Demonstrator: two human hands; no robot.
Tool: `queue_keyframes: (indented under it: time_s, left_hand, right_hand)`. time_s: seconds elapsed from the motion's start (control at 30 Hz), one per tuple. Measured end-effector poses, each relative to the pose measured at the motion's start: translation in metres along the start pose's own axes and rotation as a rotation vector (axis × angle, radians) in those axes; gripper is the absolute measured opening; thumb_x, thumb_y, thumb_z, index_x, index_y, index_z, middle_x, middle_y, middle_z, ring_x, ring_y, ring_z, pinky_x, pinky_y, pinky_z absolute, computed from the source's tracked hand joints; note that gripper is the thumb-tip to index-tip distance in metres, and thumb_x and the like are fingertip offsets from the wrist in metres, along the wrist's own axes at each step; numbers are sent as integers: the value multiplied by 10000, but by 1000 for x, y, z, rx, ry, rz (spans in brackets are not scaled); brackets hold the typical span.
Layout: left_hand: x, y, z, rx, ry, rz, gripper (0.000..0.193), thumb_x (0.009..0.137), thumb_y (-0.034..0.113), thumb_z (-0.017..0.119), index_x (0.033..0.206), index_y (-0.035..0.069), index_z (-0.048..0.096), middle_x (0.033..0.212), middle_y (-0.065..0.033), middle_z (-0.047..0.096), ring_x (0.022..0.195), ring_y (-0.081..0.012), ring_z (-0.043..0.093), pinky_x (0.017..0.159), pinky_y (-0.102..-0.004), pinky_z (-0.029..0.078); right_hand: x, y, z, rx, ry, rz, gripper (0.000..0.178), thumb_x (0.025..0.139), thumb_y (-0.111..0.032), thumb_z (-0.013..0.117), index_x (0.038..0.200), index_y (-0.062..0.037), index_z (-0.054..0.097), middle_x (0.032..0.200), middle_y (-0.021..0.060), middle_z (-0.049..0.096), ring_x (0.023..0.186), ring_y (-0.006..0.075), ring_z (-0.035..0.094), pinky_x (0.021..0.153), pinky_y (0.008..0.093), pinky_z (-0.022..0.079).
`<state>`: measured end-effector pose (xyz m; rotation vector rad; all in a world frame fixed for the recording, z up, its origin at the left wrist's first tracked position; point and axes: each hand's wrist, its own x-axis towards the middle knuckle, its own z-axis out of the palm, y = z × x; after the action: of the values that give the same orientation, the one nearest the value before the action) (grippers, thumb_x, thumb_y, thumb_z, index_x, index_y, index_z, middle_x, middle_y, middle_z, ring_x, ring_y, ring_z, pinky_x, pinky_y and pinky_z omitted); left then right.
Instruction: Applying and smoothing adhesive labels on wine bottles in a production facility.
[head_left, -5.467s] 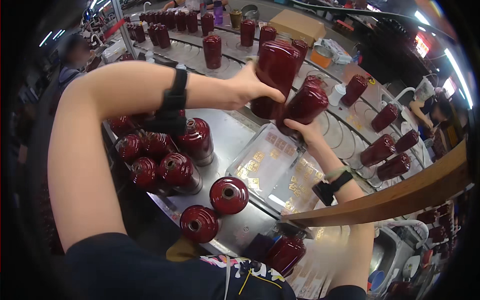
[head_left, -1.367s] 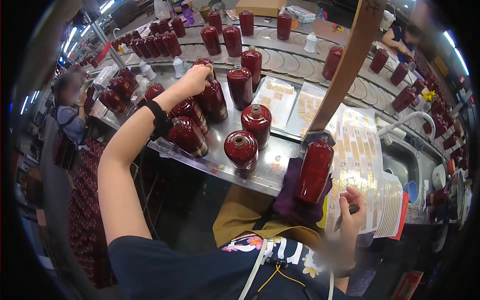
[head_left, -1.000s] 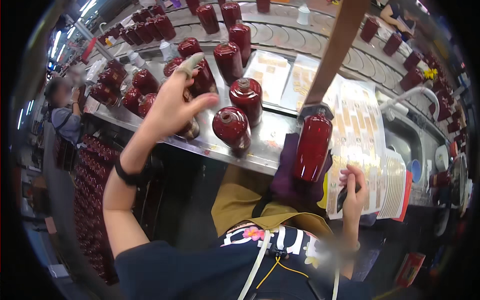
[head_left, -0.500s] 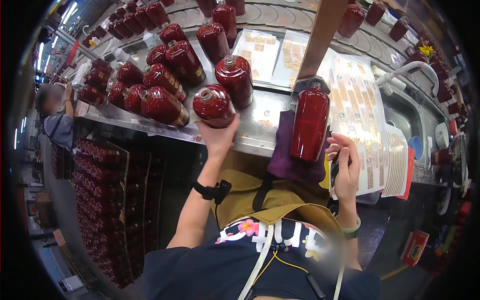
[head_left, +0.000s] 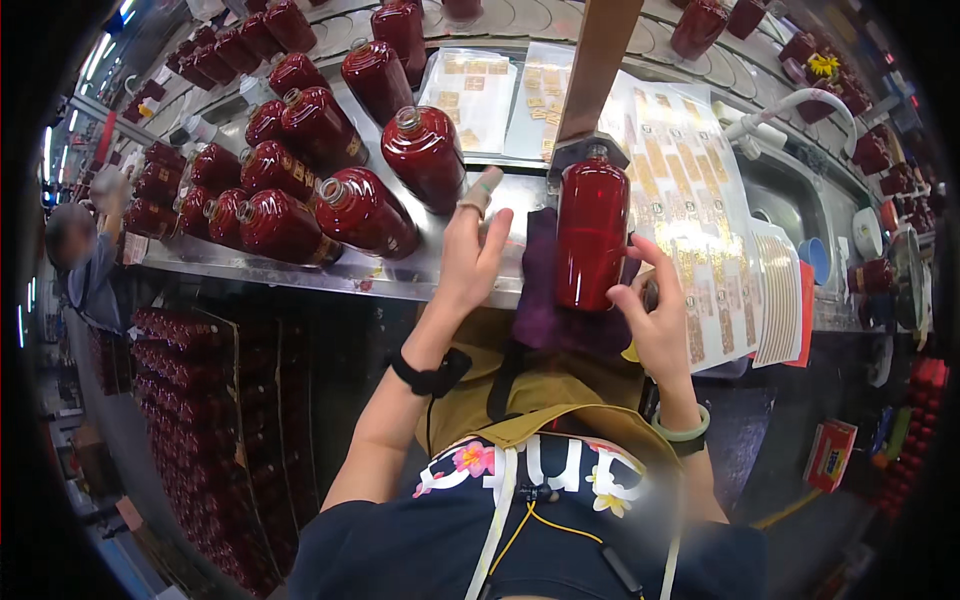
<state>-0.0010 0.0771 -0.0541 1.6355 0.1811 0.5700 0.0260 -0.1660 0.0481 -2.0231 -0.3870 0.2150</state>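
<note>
A dark red glass bottle lies on a purple cloth, its neck pointing away from me toward a metal bracket at the foot of a brown post. My right hand is beside the lower right of this bottle, thumb and forefinger apart; the thumb tip is close to the glass, and contact is unclear. Something dark shows by its palm, too obscured to name. To the bottle's left, my left hand is open and empty, with a pale covering on one finger. Left of that hand, another red bottle stands uncapped beside a taller-looking one.
Several red bottles crowd the metal bench on the left. Sheets of gold labels lie right of the post, near a sink. Stacked bottles fill the lower left. A person is at far left.
My left hand has let go of a red bottle, which now stands further left among the others, and has moved right. My right hand has come closer to the lying bottle.
</note>
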Motion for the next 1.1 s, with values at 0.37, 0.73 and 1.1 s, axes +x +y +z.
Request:
queue_keyframes:
  time_s: [0.37,0.73,1.1]
  left_hand:
    - [20,-33,19,361,184,-16,663,998,209,639,1517,-107,373,1470,-345,494,1377,-433,497,1143,-434,388]
    - [106,-57,61,810,-423,141,496,779,-110,607,1272,-57,585,955,-232,712,943,-436,685,873,-504,539]
    - [110,-51,31,694,-238,274,203,828,-2,688,1022,43,726,824,-156,733,802,-353,719,735,-466,555]
  right_hand:
    - [0,22,-10,-350,-108,-185,1208,619,-243,985,1570,35,293,1413,224,521,1308,387,519,1098,458,439]
    - [8,27,18,-421,-60,-161,1013,727,-44,857,1568,52,300,1339,270,575,1224,431,581,1036,460,471]
    - [3,13,14,-584,-3,-242,1002,683,-49,858,1555,31,372,1436,237,485,1170,427,612,916,454,537]
